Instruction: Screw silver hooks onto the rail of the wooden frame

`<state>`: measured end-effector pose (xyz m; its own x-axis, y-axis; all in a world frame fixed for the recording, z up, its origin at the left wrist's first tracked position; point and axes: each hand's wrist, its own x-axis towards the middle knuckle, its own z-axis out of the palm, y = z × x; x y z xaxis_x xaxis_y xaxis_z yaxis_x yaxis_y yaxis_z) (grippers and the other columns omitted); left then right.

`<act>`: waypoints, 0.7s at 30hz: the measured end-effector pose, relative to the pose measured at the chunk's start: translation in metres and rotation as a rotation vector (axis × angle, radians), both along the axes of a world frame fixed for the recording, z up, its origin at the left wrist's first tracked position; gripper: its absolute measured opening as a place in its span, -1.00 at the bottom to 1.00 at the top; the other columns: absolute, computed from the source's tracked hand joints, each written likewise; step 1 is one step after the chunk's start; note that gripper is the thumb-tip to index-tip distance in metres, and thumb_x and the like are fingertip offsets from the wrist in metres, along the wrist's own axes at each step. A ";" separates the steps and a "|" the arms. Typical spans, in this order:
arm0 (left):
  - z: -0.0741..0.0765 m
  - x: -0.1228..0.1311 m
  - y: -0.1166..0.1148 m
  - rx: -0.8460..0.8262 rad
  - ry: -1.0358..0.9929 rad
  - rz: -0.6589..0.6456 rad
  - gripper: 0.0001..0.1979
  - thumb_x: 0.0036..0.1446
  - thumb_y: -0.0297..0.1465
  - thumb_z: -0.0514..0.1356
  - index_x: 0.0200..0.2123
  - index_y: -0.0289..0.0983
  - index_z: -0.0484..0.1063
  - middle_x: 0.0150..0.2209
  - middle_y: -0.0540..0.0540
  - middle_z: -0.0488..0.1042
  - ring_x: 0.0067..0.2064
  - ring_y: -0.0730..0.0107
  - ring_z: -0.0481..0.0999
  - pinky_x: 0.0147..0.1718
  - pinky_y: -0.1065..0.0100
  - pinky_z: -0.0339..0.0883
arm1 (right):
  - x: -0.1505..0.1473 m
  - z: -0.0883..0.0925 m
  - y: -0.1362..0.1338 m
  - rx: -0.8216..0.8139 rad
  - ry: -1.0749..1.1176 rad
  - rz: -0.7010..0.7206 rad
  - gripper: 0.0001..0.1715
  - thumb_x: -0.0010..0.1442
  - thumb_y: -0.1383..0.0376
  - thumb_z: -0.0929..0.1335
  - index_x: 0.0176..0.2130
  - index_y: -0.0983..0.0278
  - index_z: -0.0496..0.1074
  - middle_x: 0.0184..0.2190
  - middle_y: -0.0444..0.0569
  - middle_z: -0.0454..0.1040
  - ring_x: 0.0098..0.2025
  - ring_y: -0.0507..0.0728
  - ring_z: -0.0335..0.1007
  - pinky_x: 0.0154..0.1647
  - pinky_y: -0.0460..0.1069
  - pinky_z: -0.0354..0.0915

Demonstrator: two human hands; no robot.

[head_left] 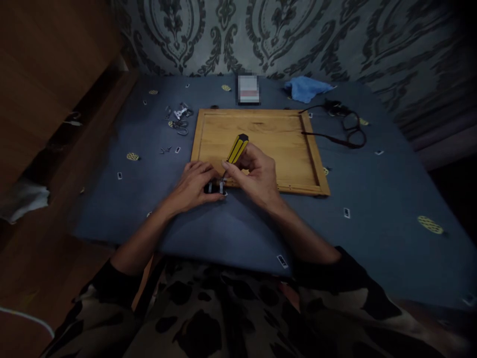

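A wooden panel with a raised frame (pixel 261 130) lies on the blue table cover (pixel 372 199). My right hand (pixel 257 174) is closed round a yellow-and-black screwdriver (pixel 237 148), its handle tilted up and away, its tip down at the panel's near left edge. My left hand (pixel 194 185) rests beside it, fingers curled on a small dark metal fitting (pixel 214 188) at that edge. Both hands nearly touch.
Small metal hardware pieces (pixel 179 117) and loose screws (pixel 166 149) lie at the left rear. A blue cloth (pixel 306 88), a small box (pixel 248 89) and a dark cord (pixel 346 127) sit behind and right of the panel. Wooden furniture (pixel 48 74) stands to the left.
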<state>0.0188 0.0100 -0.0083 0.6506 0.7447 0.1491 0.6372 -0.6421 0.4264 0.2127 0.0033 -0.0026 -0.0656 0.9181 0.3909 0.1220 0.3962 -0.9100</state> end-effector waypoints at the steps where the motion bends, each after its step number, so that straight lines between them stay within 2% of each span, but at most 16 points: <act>1: 0.000 0.000 0.000 0.001 -0.001 0.001 -0.57 0.20 -0.07 0.39 0.00 -0.23 0.53 0.04 -0.19 0.55 0.11 -0.01 0.49 0.17 -0.01 0.24 | 0.002 0.001 0.001 -0.012 0.006 0.016 -0.52 0.15 -0.09 0.54 -0.31 0.16 0.37 -0.40 -0.15 0.45 -0.41 0.08 0.43 -0.37 0.02 0.42; 8: 0.000 -0.001 0.000 0.009 -0.007 -0.002 -0.55 0.20 -0.07 0.39 0.01 -0.24 0.52 0.01 -0.18 0.54 0.10 -0.01 0.49 0.14 0.03 0.26 | 0.014 0.014 0.005 -0.086 -0.034 0.193 -0.52 0.14 -0.12 0.54 -0.34 0.21 0.50 -0.41 -0.11 0.52 -0.38 0.09 0.45 -0.30 0.04 0.41; 12: -0.001 -0.001 0.000 0.008 -0.014 -0.003 -0.56 0.20 -0.07 0.38 -0.02 -0.25 0.52 0.03 -0.19 0.54 0.11 -0.01 0.48 0.16 0.02 0.24 | 0.009 0.010 0.002 -0.046 -0.044 0.098 -0.52 0.14 -0.11 0.54 -0.38 0.20 0.44 -0.47 -0.15 0.47 -0.42 0.08 0.42 -0.36 0.02 0.37; 16: 0.000 0.000 0.000 -0.006 -0.011 0.001 -0.59 0.21 -0.06 0.37 -0.03 -0.22 0.52 -0.01 -0.16 0.54 0.09 0.01 0.48 0.17 0.03 0.24 | 0.000 0.004 -0.001 0.055 -0.047 -0.020 -0.49 0.16 -0.08 0.54 -0.41 0.18 0.33 -0.54 -0.22 0.35 -0.49 0.03 0.31 -0.44 -0.02 0.27; 21: 0.000 0.001 0.000 -0.001 -0.008 0.006 -0.57 0.20 -0.07 0.39 -0.04 -0.26 0.53 -0.02 -0.17 0.54 0.09 0.00 0.48 0.14 0.05 0.24 | -0.005 0.003 -0.005 0.145 -0.058 -0.070 -0.51 0.21 -0.04 0.52 -0.42 0.18 0.31 -0.56 -0.25 0.32 -0.53 0.00 0.26 -0.48 -0.04 0.26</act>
